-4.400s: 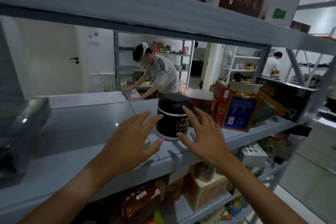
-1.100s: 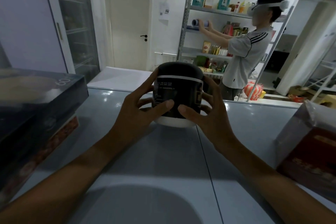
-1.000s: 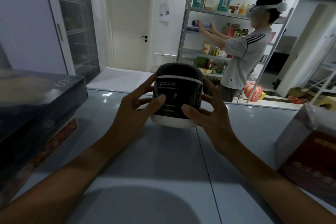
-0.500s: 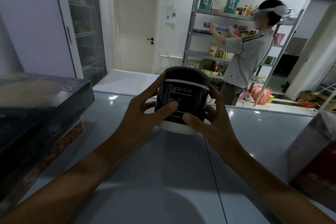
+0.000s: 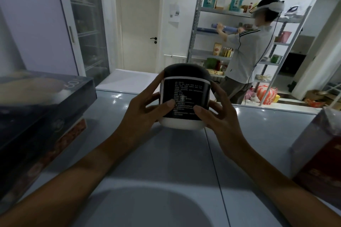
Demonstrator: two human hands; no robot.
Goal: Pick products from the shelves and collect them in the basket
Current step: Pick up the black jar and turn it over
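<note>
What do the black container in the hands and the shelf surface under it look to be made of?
Black container: probably plastic or coated tin, matte dark dome lid, printed label wrap, smooth white base; the look leaves it open. Shelf surface: likely painted sheet metal, glossy pale grey, with sharp light reflections and a straight seam between panels.

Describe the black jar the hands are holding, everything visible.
The black jar is a squat, rounded container with a dark domed top, a thin white band below it, a black label panel of small white text facing the camera, and a white base. It looks glossy, maybe plastic. It is upright, at or just above the grey shelf; contact cannot be told. The left hand and right hand grip its sides, thumbs on the label.
</note>
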